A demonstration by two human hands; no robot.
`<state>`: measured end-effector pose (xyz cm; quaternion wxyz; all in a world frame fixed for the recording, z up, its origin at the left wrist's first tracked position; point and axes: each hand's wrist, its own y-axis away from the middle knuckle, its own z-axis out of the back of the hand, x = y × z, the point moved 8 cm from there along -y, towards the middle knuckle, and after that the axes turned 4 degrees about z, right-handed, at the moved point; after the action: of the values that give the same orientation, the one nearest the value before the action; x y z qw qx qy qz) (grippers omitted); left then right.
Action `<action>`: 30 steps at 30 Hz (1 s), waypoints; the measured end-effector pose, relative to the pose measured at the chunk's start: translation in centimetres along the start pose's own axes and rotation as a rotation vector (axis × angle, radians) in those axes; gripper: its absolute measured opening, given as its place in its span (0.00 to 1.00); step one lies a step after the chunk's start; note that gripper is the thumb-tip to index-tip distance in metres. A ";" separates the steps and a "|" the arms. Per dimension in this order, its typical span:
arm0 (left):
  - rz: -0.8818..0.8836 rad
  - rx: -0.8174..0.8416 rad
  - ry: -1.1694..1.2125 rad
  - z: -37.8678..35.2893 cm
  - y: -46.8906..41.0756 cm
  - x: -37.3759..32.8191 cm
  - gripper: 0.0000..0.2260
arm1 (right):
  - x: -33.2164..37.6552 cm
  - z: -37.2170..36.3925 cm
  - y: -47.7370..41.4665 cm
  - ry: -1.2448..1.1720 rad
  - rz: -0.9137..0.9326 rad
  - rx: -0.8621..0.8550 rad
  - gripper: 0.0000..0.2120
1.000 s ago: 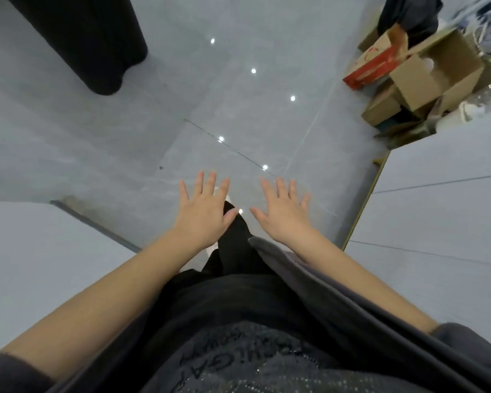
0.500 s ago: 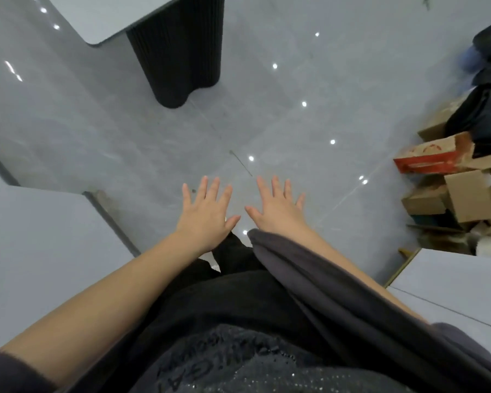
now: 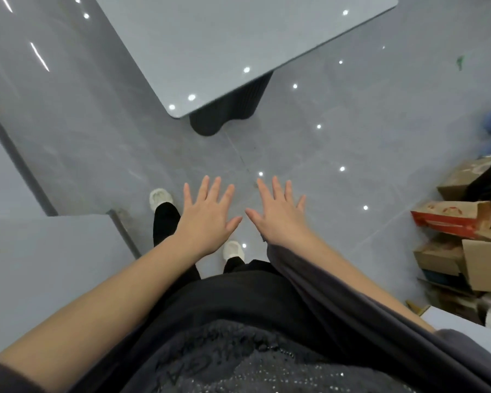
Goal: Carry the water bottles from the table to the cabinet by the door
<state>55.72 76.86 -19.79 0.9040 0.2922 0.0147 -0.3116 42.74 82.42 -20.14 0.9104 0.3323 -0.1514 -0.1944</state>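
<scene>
**Walking to the table with both hands free**

The grey tiled floor (image 3: 352,137) fills most of the view, and its gloss gives back many small ceiling lights. The table (image 3: 238,32) lies ahead, a pale grey top with a rounded corner, and it stands on a dark fluted pedestal (image 3: 224,114). A white surface (image 3: 40,265) is close on the left, and a heap of cardboard boxes (image 3: 465,251) sits on the right, well apart from the walking line.

The water bottles do not show anywhere in this view; probably they stand on a part of the table outside the picture.

The left hand (image 3: 207,217) and the right hand (image 3: 278,214) are stretched forward side by side, fingers straight and spread, and they hold nothing. Below them are two white slippers (image 3: 160,197).

The step in hand seems to be the approach. To do it well, the person should go straight to the near corner, keep away from the boxes, tread carefully on the glossy tiles, and raise the gaze to find the bottles before reaching.
</scene>
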 end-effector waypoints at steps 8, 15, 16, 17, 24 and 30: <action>-0.164 0.023 -0.122 8.2 -5.3 11.3 0.32 | 10.1 6.0 -6.6 -0.085 -0.094 -0.015 0.35; -0.231 -0.018 -0.091 13.7 -10.8 16.4 0.31 | 15.3 10.4 -11.5 -0.151 -0.130 -0.049 0.35; -0.225 -0.020 -0.093 14.4 -11.7 17.2 0.31 | 15.9 11.1 -12.3 -0.159 -0.126 -0.053 0.35; -0.215 -0.020 -0.094 15.1 -12.6 18.0 0.31 | 16.5 11.8 -13.3 -0.165 -0.122 -0.058 0.35; -0.156 -0.047 -0.085 19.7 -19.2 24.3 0.31 | 20.8 16.4 -21.7 -0.198 -0.103 -0.071 0.34; -0.234 -0.014 -0.091 23.6 -27.0 28.7 0.31 | 23.6 21.7 -30.2 -0.253 -0.125 -0.131 0.35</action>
<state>59.74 31.11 -20.18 0.8634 0.2675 0.0098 -0.4277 47.08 38.55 -20.85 0.8900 0.2539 -0.2309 -0.3003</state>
